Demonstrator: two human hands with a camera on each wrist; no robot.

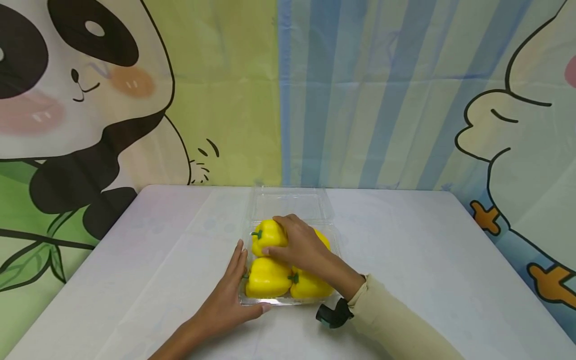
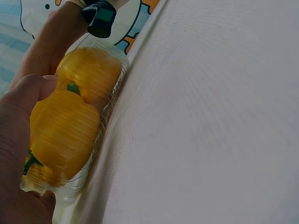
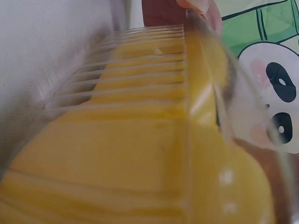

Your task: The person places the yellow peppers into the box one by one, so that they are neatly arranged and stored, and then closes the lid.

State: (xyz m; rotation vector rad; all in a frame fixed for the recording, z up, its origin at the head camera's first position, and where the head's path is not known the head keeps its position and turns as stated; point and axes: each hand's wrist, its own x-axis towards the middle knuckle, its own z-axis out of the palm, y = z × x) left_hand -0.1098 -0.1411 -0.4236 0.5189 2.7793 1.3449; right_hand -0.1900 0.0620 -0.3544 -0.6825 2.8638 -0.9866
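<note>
A clear plastic clamshell box (image 1: 292, 301) holds several yellow bell peppers with green stems. My right hand (image 1: 306, 245) reaches over the box and grips the back left bell pepper (image 1: 265, 235), thumb at its near side and fingers over its top. Partly hidden behind that hand is the back right pepper (image 1: 322, 239). In front lie a left pepper (image 1: 268, 278) and a right pepper (image 1: 310, 285). My left hand (image 1: 229, 300) is spread around the box's front left corner, fingers straight along the left side, thumb by the front edge. In the right wrist view, the ribbed box wall (image 3: 140, 88) covers yellow peppers.
The box's clear lid (image 1: 290, 205) lies folded back toward the table's far edge. A white cloth covers the table (image 1: 405, 260). Behind it hangs a curtain (image 1: 360, 100) printed with a panda and stripes. A black wrist device (image 1: 334, 314) sits at my right cuff.
</note>
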